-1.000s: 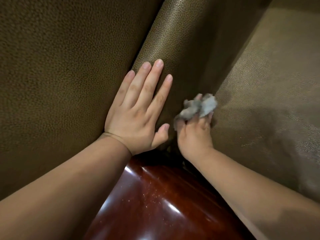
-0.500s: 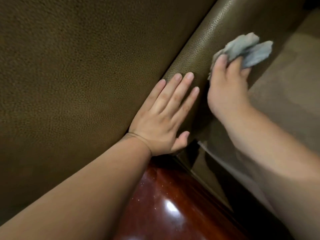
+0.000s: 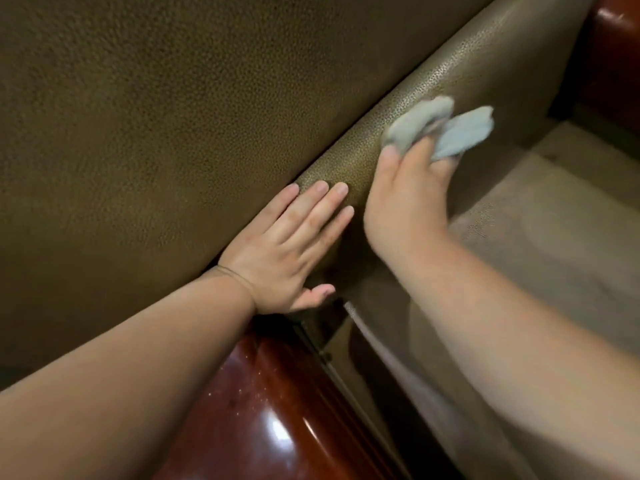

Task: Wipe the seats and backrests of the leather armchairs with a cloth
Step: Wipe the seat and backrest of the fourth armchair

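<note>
Cloth (image 3: pixel 446 131), one; hands (image 3: pixel 287 251), two

armchair (image 3: pixel 173 150) | olive pebbled leather | left hand (image 3: pixel 287 251) flat on it

Single head view, looking steeply down, close over leather backrest (image 3: pixel 173 133)

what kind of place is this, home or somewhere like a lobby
Cannot tell which; probably a lounge or sitting area. A pebbled olive leather armchair with glossy dark wood trim fills the view, and the right hand wipes it with a cloth.
</note>
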The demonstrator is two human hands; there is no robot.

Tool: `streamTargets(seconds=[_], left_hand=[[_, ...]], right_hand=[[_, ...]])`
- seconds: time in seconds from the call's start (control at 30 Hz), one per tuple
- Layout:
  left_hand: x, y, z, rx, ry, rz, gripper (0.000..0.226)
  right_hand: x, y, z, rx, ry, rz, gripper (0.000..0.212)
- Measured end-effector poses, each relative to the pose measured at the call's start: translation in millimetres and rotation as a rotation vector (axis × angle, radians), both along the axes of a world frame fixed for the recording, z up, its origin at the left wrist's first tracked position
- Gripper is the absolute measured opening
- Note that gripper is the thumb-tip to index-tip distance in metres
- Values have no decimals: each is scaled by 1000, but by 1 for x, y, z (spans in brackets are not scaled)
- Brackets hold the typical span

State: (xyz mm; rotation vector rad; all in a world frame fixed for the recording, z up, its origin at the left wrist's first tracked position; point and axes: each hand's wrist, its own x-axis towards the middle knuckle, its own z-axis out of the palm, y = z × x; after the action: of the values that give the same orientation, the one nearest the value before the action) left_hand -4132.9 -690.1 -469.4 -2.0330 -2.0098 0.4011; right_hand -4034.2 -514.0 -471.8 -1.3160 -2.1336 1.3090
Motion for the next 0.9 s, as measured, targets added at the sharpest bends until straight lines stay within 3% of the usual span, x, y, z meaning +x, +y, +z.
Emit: streamTargets(seconds=[0.1,0.2,0.3,0.33,0.47,0.57,0.8,0.9], left_hand=[[2,2,4,-41,1,1,101],[12,3,20,-173,-29,90,102],[51,7,46,-272,-142,364,99],[70,5,54,-308,-205,459,97],[153,-40,90,-417,-673,807,77],[206,-103,133,-362,-837,980,63],[262,-246,254,-382,-810,1195,61],[262,-293,312,-282,-762,1223,57]], right_hand=[[49,-51,-7,46,-98,312,69],[97,-42,-15,-33,-216,420,62],[139,-28,2,-65,-411,523,30],[152,-26,11,-78,-471,534,20],[188,-22,61,-44,-614,625,26],[202,-33,109,32,-655,684,32],[240,-102,223,204,-684,773,31],[255,-139,270,276,-649,773,32]])
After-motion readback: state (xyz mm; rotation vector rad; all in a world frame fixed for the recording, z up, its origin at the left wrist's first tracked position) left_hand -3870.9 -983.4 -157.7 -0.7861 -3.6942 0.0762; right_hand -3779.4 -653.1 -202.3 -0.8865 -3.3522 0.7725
